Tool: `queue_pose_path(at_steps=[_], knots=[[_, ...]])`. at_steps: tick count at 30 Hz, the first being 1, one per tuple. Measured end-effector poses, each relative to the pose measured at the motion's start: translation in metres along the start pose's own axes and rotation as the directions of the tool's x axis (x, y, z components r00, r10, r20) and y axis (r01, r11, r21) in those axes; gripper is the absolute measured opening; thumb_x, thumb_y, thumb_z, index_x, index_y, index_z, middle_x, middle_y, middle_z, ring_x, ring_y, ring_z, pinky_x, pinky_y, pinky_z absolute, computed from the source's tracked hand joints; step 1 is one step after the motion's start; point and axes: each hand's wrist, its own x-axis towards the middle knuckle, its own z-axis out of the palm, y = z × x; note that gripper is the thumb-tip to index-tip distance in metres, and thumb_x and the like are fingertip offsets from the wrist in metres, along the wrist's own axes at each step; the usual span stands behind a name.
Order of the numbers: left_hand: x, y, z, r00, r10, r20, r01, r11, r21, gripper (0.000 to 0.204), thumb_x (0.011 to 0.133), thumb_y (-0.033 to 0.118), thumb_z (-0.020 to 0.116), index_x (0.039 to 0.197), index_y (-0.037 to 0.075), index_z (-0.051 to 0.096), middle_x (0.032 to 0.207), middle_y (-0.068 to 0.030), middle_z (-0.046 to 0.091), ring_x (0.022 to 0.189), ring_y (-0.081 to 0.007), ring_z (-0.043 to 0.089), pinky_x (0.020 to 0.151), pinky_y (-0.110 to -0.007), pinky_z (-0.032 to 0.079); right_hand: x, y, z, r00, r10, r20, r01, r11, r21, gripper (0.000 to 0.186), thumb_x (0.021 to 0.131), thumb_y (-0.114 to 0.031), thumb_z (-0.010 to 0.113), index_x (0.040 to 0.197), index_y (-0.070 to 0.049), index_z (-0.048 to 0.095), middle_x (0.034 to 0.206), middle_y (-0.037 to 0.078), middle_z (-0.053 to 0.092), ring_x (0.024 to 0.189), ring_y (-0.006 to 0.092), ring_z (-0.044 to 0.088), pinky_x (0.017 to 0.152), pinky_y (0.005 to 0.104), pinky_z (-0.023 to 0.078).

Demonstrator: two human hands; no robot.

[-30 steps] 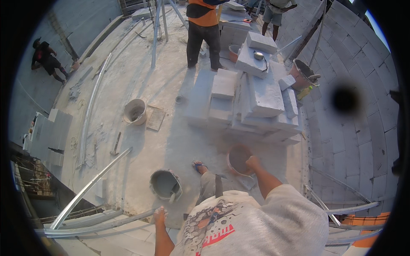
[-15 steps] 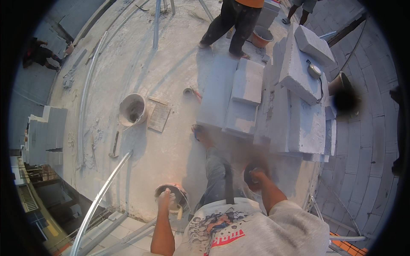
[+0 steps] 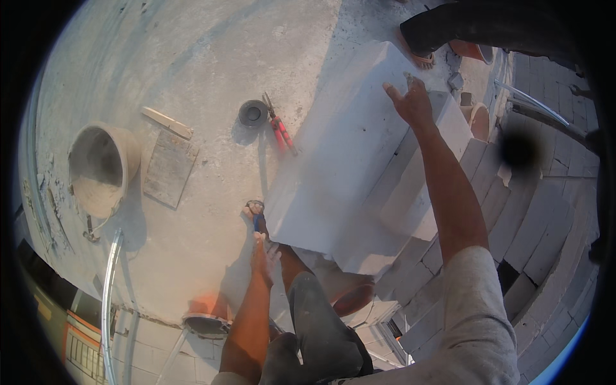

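Note:
My right hand (image 3: 414, 102) reaches out over the far end of a stack of white blocks (image 3: 327, 173), its dusty fingers apart; I cannot tell whether it touches them. Lower down, my left hand (image 3: 264, 255) is raised near my foot (image 3: 254, 208) and the near-left corner of the blocks, fingers apart and nothing visible in them. Left of the blocks lie red-handled snips (image 3: 280, 133) and a dark round container (image 3: 253, 113). An orange bucket (image 3: 208, 305) stands behind my left forearm; a second reddish bucket (image 3: 353, 298) is beside my right leg, partly blurred.
A pale bucket (image 3: 125, 160) sits at left beside a board (image 3: 170, 170) and a wood strip (image 3: 165, 122). A metal channel (image 3: 110, 289) rises at lower left. Another person's leg (image 3: 436, 29) and bucket (image 3: 475, 51) are at upper right, with a block wall (image 3: 545, 244) along the right.
My view has swung down and rightward onto the blocks. My right hand has left the reddish bucket and moved forward over them; my left hand has risen away from the other bucket.

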Motion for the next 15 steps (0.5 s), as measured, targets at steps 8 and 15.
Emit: queue_pose_path(at_steps=[8, 15], knots=[[0.038, -0.025, 0.062, 0.957, 0.255, 0.139, -0.117, 0.777, -0.618, 0.065, 0.101, 0.048, 0.035, 0.151, 0.008, 0.032, 0.149, -0.0091, 0.043, 0.137, -0.0291, 0.040, 0.112, -0.047, 0.032, 0.098, 0.078, 0.032, 0.958, 0.227, 0.175, -0.239, 0.970, 0.047, 0.103, 0.086, -0.075, 0.052, 0.142, 0.011, 0.039, 0.136, 0.037, 0.049, 0.134, 0.0448, 0.045, 0.110, 0.0452, 0.037], [0.014, 0.008, 0.037, 0.932, 0.281, 0.228, -0.055, 0.732, -0.679, 0.067, 0.102, 0.053, 0.031, 0.143, 0.001, 0.042, 0.145, -0.0112, 0.047, 0.135, -0.0280, 0.043, 0.111, -0.044, 0.034, 0.110, 0.036, 0.037, 0.971, 0.093, 0.220, -0.077, 0.994, -0.079, 0.105, 0.083, -0.075, 0.055, 0.125, 0.021, 0.051, 0.127, 0.042, 0.052, 0.125, 0.0506, 0.051, 0.106, 0.0473, 0.041]])
